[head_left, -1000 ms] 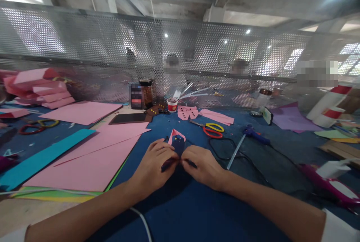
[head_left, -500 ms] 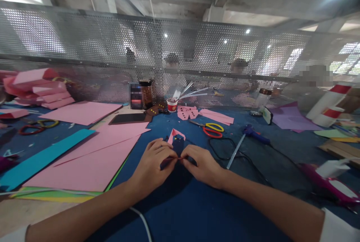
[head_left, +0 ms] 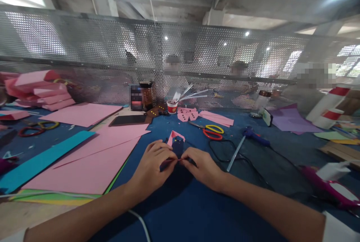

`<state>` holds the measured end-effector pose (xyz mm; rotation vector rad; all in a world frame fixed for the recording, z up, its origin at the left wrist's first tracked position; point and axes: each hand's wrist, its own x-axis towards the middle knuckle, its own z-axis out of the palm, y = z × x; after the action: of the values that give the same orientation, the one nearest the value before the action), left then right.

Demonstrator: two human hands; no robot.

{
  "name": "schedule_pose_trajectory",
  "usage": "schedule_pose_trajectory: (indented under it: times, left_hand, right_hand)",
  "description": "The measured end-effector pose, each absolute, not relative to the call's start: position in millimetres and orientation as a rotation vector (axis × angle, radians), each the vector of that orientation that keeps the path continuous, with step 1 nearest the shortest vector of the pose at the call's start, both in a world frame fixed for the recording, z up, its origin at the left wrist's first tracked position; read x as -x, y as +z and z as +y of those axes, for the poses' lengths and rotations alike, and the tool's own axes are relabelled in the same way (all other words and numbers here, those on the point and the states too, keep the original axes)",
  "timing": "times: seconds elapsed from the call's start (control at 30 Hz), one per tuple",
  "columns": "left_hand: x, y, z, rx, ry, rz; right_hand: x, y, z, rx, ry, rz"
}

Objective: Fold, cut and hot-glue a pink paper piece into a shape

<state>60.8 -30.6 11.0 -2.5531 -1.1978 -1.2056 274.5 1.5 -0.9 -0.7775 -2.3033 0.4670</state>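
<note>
My left hand (head_left: 154, 163) and my right hand (head_left: 199, 165) meet at the middle of the blue table (head_left: 168, 212). Both are closed, thumb against fingers, pinching a folded pink paper strip (head_left: 176, 136) whose loop stands up beyond the fingertips. Most of the pinched part is hidden by my fingers. Past my right hand lie scissors (head_left: 213, 131) with red and yellow handles. Pink paper sheets (head_left: 92, 163) are spread beside my left forearm. Farther back is a pink paper piece with black dots (head_left: 187, 114).
To the right lie a blue glue gun (head_left: 255, 136) with a clear glue stick and a magenta glue gun (head_left: 329, 185), with cables across the table. A red-and-white cup (head_left: 172, 107) holds clear sticks. A perforated metal screen (head_left: 197, 54) runs behind, with people beyond it.
The view has tilted slightly, so the scene sits a little lower. My hands keep the same pinch on the pink paper strip, with hardly any movement.
</note>
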Motion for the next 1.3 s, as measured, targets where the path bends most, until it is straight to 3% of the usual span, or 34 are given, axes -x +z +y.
schedule_pose_trajectory:
  times: [1.3]
  left_hand:
    - [-61.3, 10.5, -31.5, 2.579, -1.146, -1.184]
  right_hand:
    - [-274.3, -1.0, 4.3, 0.721, 0.395, -2.324]
